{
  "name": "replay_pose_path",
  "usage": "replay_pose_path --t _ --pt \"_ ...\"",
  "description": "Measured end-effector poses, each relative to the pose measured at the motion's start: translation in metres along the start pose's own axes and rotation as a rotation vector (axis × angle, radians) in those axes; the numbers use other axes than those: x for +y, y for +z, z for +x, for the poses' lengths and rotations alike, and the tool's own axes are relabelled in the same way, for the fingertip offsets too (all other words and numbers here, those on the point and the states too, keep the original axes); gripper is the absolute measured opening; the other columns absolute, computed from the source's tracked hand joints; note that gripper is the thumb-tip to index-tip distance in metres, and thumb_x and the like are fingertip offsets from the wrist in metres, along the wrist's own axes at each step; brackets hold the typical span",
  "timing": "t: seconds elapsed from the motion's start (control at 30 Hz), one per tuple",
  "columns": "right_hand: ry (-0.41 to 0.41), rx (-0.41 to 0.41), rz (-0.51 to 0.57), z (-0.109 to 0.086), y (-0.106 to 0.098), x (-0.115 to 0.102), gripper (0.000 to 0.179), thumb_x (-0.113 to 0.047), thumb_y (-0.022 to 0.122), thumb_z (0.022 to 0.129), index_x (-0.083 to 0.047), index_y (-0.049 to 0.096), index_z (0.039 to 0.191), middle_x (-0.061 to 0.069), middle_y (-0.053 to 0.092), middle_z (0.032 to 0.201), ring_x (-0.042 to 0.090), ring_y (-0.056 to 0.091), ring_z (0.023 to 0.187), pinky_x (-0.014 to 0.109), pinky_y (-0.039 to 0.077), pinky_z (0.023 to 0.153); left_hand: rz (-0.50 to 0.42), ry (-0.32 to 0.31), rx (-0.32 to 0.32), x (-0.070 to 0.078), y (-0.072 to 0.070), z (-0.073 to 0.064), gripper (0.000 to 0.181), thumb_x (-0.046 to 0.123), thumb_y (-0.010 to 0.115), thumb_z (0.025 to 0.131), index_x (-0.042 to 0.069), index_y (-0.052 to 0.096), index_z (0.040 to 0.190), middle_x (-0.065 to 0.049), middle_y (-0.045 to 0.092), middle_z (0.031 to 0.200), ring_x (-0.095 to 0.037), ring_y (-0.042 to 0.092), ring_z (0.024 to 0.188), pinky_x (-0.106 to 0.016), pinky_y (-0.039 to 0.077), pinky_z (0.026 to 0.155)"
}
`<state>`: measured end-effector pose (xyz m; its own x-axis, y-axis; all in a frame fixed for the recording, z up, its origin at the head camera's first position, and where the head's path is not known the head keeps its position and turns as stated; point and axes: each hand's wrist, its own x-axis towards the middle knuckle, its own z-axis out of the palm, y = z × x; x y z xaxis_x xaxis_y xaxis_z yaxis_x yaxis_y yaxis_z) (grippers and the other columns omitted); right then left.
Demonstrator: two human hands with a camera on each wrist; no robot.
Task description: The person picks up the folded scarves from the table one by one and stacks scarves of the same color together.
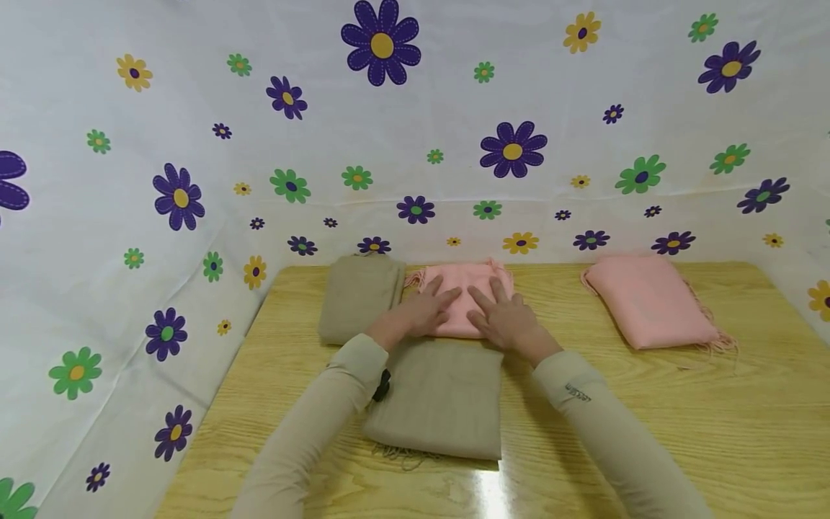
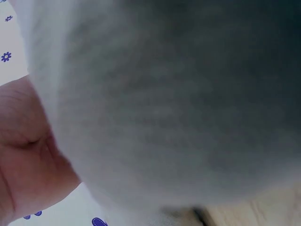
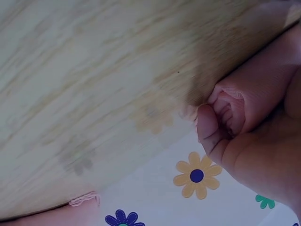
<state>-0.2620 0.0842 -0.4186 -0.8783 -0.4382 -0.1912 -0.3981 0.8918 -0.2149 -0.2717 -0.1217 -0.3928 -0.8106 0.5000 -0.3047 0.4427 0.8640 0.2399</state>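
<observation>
- The left hand (image 1: 424, 310) and right hand (image 1: 510, 321) have spread fingers and grip nothing.
- Both touch the middle pink cloth (image 1: 460, 317), at twelve o'clock from the near tan cloth (image 1: 441, 400).
- It looks like smoothing time; next needs light, even pressing.

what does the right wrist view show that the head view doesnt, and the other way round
Only the right wrist view: a close look at bunched folds of the middle pink cloth, and flower reflections on the table.

Only the head view: the left hand, left sleeve and back-left beige cloth.

Both: the right hand, both pink cloths (the right-hand one just partly in the wrist view), table and flowered backdrop.
</observation>
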Motion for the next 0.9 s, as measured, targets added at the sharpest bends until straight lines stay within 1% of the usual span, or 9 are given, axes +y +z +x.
replay_pose_path --t 0.27,0.4,0.5,0.57,0.63,0.7,0.8,0.87,0.9 --pt "0.003 0.007 0.076 0.001 0.000 0.004 0.061 -0.049 0.027 0.106 -0.024 0.016 0.161 0.023 0.001 0.164 0.061 0.033 0.131 0.069 0.035 0.101 -0.068 0.007 0.033 -0.002 0.002 -0.001 0.057 0.022 0.045 0.107 0.017 0.024 0.159 -0.025 0.006 0.163 -0.043 0.031 0.143 -0.057 0.027 0.114" --pt "-0.006 0.025 0.101 0.004 0.002 0.006 0.061 -0.049 0.028 0.106 -0.025 0.017 0.160 0.023 -0.001 0.164 0.061 0.031 0.131 0.070 0.033 0.101 -0.124 -0.015 0.055 -0.004 0.003 -0.001 0.057 0.021 0.047 0.106 0.017 0.025 0.158 -0.025 0.007 0.163 -0.039 0.018 0.149 -0.055 0.025 0.115" --pt "-0.013 0.038 0.129 0.004 0.005 0.008 0.062 -0.051 0.029 0.105 -0.025 0.018 0.160 0.025 -0.004 0.163 0.063 0.030 0.131 0.071 0.032 0.102 -0.140 -0.042 0.063 -0.005 0.005 -0.002 0.058 0.022 0.047 0.106 0.015 0.024 0.158 -0.027 0.006 0.162 -0.038 0.007 0.151 -0.054 0.025 0.116" --pt "-0.011 0.054 0.164 0.003 0.004 0.009 0.062 -0.050 0.032 0.105 -0.023 0.019 0.160 0.027 -0.006 0.163 0.066 0.029 0.130 0.071 0.031 0.102 -0.160 -0.068 0.066 -0.004 0.005 -0.003 0.060 0.023 0.047 0.105 0.013 0.021 0.159 -0.030 0.003 0.161 -0.040 0.004 0.151 -0.054 0.024 0.116" --pt "0.006 0.073 0.219 0.002 0.004 0.010 0.064 -0.050 0.036 0.105 -0.022 0.020 0.160 0.028 -0.010 0.162 0.068 0.027 0.130 0.072 0.031 0.102 -0.182 -0.099 0.077 -0.002 0.003 -0.005 0.064 0.024 0.049 0.105 0.011 0.019 0.159 -0.034 0.000 0.159 -0.044 0.004 0.150 -0.054 0.023 0.116" --pt "0.010 0.108 0.288 0.000 0.003 0.011 0.067 -0.048 0.043 0.103 -0.018 0.021 0.160 0.031 -0.012 0.160 0.070 0.024 0.130 0.073 0.029 0.103 -0.202 -0.118 0.099 -0.001 0.002 -0.005 0.068 0.025 0.053 0.103 0.007 0.017 0.159 -0.033 0.006 0.160 -0.046 0.004 0.149 -0.054 0.020 0.117" --pt "0.032 0.159 0.426 0.000 0.003 0.014 0.076 -0.044 0.056 0.099 -0.013 0.021 0.159 0.034 -0.011 0.159 0.067 0.014 0.136 0.073 0.025 0.105 -0.255 -0.142 0.141 -0.003 0.002 -0.005 0.076 0.024 0.059 0.100 0.002 0.014 0.158 -0.028 0.016 0.160 -0.047 0.007 0.148 -0.052 0.018 0.118" --pt "0.054 0.169 0.516 0.000 0.002 0.016 0.083 -0.041 0.063 0.095 -0.010 0.020 0.159 0.036 -0.007 0.157 0.062 0.009 0.140 0.072 0.022 0.108 -0.316 -0.161 0.148 -0.006 0.003 -0.004 0.083 0.025 0.062 0.098 -0.001 0.010 0.157 -0.025 0.020 0.161 -0.045 0.010 0.148 -0.051 0.017 0.119" --pt "0.068 0.168 0.560 0.000 0.000 0.016 0.086 -0.039 0.067 0.093 -0.010 0.020 0.158 0.037 -0.003 0.157 0.059 0.007 0.142 0.070 0.021 0.109 -0.356 -0.169 0.148 -0.008 0.004 -0.004 0.086 0.025 0.063 0.097 -0.002 0.007 0.157 -0.026 0.018 0.161 -0.044 0.012 0.148 -0.050 0.017 0.119"
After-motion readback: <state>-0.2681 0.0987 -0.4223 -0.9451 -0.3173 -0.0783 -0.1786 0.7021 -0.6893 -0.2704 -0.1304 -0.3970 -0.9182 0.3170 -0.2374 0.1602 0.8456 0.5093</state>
